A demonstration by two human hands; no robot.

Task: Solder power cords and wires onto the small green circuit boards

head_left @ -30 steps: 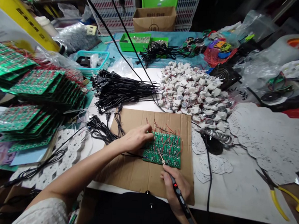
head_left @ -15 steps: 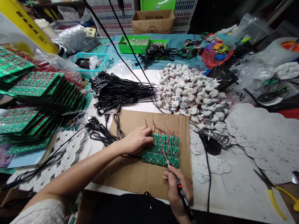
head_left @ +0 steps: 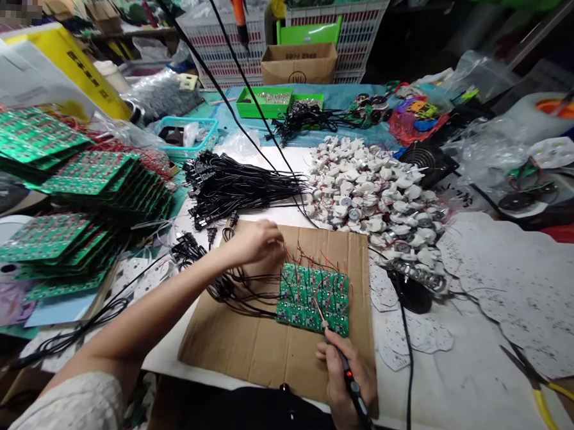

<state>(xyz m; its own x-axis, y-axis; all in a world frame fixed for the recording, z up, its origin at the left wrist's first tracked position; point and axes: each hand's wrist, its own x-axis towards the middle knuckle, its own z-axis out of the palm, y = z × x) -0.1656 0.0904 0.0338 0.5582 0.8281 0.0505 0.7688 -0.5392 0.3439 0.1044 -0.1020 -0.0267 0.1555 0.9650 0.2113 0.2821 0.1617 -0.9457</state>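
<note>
My right hand (head_left: pixel 348 378) grips a soldering iron (head_left: pixel 355 388) with a small red light on its body. Its thin tip points up and left, over the lower part of a green circuit board panel (head_left: pixel 311 312). Thin red and black wires stand up from the panel. Just off the panel's upper left corner, my left hand (head_left: pixel 261 242) is raised with its fingers curled together; what they hold, if anything, is too small to make out. Black cables (head_left: pixel 257 311) run from the panel's left side. Beneath it all lies a cardboard sheet (head_left: pixel 241 350).
Stacks of green boards (head_left: pixel 84 172) stand at left. Behind the cardboard lie a bundle of black cables (head_left: pixel 240 190) and a heap of white parts (head_left: pixel 365 187). A coiled-wire iron stand (head_left: pixel 418 276), white discs (head_left: pixel 519 285) and yellow-handled pliers (head_left: pixel 546 405) are at right.
My left hand has lifted off the panel's left edge and moved up and left. The soldering iron stays over nearly the same spot of the panel. The whole view has shifted slightly.
</note>
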